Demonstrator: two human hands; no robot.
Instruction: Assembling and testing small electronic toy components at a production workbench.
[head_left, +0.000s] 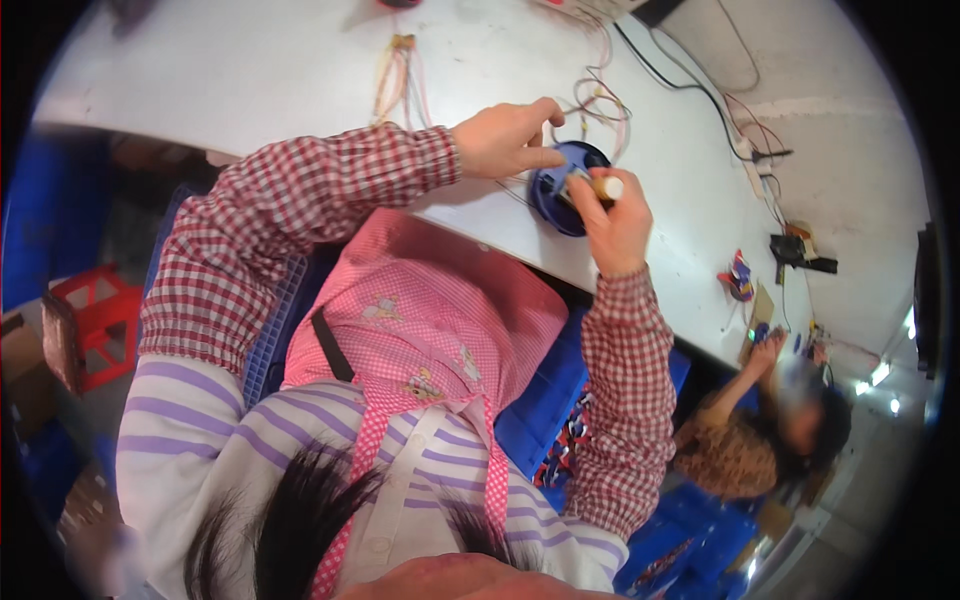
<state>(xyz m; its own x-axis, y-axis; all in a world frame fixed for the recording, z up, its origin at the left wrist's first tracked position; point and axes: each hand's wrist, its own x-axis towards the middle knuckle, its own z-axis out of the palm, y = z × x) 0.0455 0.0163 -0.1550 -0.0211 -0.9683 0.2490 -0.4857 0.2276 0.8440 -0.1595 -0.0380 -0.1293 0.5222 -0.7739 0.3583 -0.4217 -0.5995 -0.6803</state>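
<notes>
A round dark-blue dish-like part [548,190] lies on the white table near its front edge, between my hands. My left hand [500,140] is at its upper left, thumb and forefinger apart, the thumb tip close to the rim; nothing shows between them. My right hand [622,232] is closed at the dish's right side on a small yellowish-brown cylinder with a white end [606,188]. What its fingertips touch inside the dish is too small to make out. Thin reddish wires [600,100] lie loosely coiled just beyond the dish.
A bundle of pale wires [402,75] lies on the white table [270,75] further left. Black cable [690,78] runs along the far right. A small red-and-blue object [738,278] stands to the right, short of another person [740,450]. Blue crates [545,400] stand below the table.
</notes>
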